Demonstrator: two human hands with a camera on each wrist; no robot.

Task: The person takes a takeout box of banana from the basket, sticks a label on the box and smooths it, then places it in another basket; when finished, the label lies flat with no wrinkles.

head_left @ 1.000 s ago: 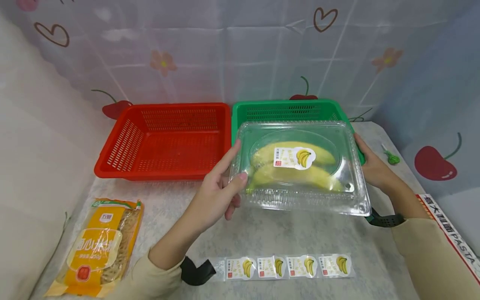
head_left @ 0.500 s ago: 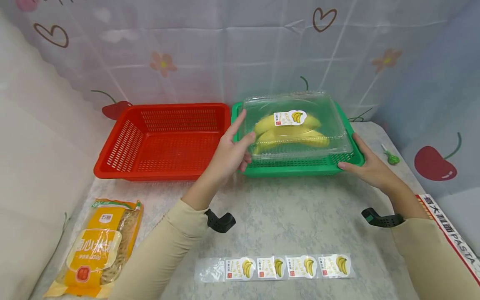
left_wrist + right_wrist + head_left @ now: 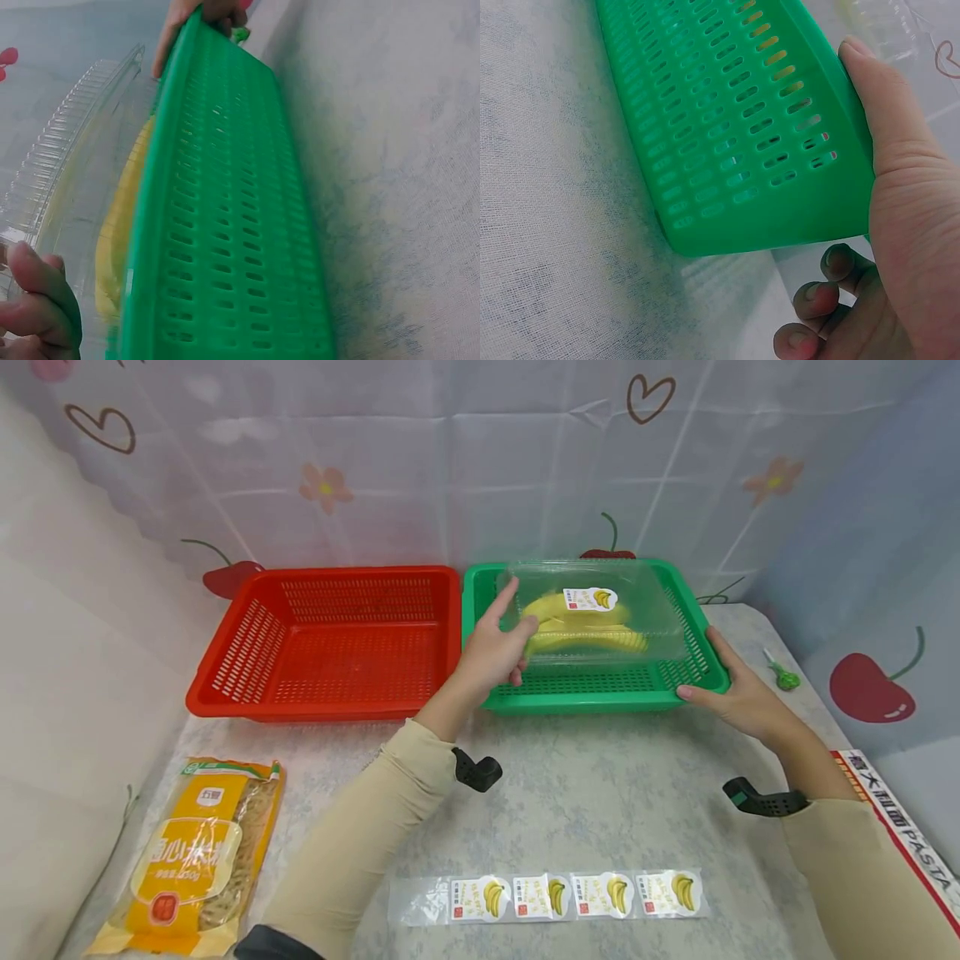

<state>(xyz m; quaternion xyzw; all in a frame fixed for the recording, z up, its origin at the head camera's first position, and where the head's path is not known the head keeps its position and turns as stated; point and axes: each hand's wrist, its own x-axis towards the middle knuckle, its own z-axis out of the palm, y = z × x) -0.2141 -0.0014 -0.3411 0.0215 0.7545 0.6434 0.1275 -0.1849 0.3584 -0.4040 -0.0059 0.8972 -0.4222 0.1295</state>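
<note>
My left hand (image 3: 495,647) pinches the left edge of a clear plastic clamshell box (image 3: 663,631), thumb on top. Inside lie yellow bananas (image 3: 588,639), and a white banana sticker (image 3: 590,599) is on the lid. The box sits tilted within the rim of the green basket (image 3: 585,701), its left side raised in my hand. On the basket's front right corner, my right hand (image 3: 738,693) holds the rim. The right wrist view shows the thumb over the rim (image 3: 821,56) and curled fingertips (image 3: 817,300) below it, outside the wall.
A red basket (image 3: 322,712) stands directly left of the green one. A bag of pasta (image 3: 198,852) lies at front left. A strip of banana stickers (image 3: 577,896) is near the front. At right are a small green item (image 3: 785,677) and a PASTA pack (image 3: 900,827).
My left hand has carried the banana box away from me and lowered it into the green basket. The right hand has let go of the box and taken the basket's rim.
</note>
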